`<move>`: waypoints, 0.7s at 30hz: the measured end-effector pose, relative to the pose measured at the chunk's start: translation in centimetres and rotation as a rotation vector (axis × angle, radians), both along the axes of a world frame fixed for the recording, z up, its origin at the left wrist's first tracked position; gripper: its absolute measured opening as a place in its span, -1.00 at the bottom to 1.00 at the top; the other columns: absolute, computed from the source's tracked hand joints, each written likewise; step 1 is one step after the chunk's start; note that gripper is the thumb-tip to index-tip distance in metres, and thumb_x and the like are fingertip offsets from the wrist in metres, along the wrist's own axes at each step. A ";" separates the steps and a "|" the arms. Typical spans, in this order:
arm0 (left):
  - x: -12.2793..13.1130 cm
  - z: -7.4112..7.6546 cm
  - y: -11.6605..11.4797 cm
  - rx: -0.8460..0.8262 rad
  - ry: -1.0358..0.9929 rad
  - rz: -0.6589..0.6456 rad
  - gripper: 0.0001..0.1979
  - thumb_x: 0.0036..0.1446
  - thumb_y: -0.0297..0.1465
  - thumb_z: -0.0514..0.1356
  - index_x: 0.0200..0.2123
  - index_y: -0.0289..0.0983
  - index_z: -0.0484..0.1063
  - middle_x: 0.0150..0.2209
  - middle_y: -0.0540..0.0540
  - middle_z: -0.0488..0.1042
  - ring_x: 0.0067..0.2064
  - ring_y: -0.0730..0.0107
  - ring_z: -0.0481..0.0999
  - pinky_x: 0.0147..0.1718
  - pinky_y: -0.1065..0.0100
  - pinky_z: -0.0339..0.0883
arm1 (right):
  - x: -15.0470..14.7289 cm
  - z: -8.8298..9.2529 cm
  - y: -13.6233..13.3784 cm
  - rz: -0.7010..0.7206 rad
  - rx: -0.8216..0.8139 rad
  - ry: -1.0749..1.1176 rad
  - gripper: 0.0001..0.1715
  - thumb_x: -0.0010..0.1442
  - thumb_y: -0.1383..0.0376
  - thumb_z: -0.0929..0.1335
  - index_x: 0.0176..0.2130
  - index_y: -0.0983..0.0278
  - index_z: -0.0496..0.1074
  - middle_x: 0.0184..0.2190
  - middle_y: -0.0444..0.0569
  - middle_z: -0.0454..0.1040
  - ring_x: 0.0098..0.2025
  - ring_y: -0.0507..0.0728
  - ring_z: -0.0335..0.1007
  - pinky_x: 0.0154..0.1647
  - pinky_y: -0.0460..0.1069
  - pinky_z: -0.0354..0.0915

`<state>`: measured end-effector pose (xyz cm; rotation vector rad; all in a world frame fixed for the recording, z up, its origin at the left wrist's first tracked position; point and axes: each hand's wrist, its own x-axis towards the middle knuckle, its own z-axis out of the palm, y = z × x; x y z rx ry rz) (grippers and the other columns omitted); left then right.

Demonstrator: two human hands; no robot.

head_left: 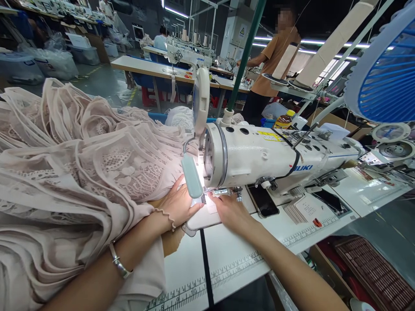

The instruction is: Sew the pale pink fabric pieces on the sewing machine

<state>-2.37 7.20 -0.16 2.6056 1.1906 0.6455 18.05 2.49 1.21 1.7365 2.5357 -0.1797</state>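
Observation:
A white JUKI sewing machine stands on the table, its lamp lighting the needle area. My left hand lies flat on the beige fabric left of the needle, fingers apart and thumb stretched toward the presser foot. A large pile of beige lace garments spreads beneath and beyond that hand. On the other side, my right hand has its fingertips drawn together beside the presser foot; what they pinch, if anything, is too small to make out. A pale green oval attachment hangs in front of the needle and hides part of it.
A phone and a stack of cards lie under the machine arm. Ruler markings run along the table's front edge. A blue fan and thread cones stand at right. Behind the machine is a person.

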 end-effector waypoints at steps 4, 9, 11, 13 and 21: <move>0.0 0.0 0.0 0.013 0.013 -0.003 -0.79 0.17 -0.27 0.10 -0.18 -0.18 0.44 -0.27 -0.09 0.54 -0.10 0.10 0.52 0.12 -0.02 0.25 | -0.1 -0.1 0.0 0.008 0.004 -0.002 -0.37 0.25 0.50 0.09 0.23 0.18 0.24 -0.06 0.06 0.47 -0.01 0.21 0.34 0.17 0.18 0.09; -0.1 0.9 -0.2 0.042 0.082 0.038 -0.78 0.21 -0.27 0.06 -0.20 -0.17 0.46 -0.21 -0.13 0.52 -0.07 0.06 0.48 -0.02 0.03 0.36 | -0.7 -0.2 -0.2 -0.006 0.037 -0.034 -0.44 0.26 0.51 0.08 0.14 0.22 0.31 -0.13 0.05 0.47 -0.08 0.20 0.36 0.13 0.17 0.14; 0.0 1.5 -0.1 0.032 0.122 0.120 -0.78 0.23 -0.30 0.04 -0.28 -0.15 0.48 -0.25 -0.12 0.51 -0.09 0.06 0.47 -0.10 0.07 0.39 | -0.9 0.0 -0.2 -0.009 0.040 -0.050 -0.48 0.24 0.53 0.09 0.06 0.25 0.36 -0.15 0.07 0.48 -0.12 0.21 0.37 0.06 0.13 0.20; 0.3 2.1 0.1 0.023 0.159 0.228 -0.76 0.23 -0.40 0.01 -0.36 -0.18 0.47 -0.29 -0.13 0.51 -0.12 0.08 0.47 -0.13 0.11 0.40 | -1.0 0.4 0.0 -0.045 0.015 -0.060 -0.49 0.20 0.56 0.10 -0.01 0.25 0.39 -0.19 0.06 0.49 -0.15 0.19 0.37 -0.01 0.09 0.22; 1.8 3.3 -1.2 0.048 0.296 0.308 -0.83 0.11 -0.60 0.08 -0.35 -0.31 0.44 -0.32 -0.20 0.48 -0.19 0.10 0.46 -0.16 0.14 0.34 | 0.3 -1.1 0.8 -0.064 0.223 0.034 -0.59 0.18 0.56 0.15 -0.14 0.27 0.43 -0.36 0.05 0.51 -0.22 0.21 0.37 -0.02 0.11 0.19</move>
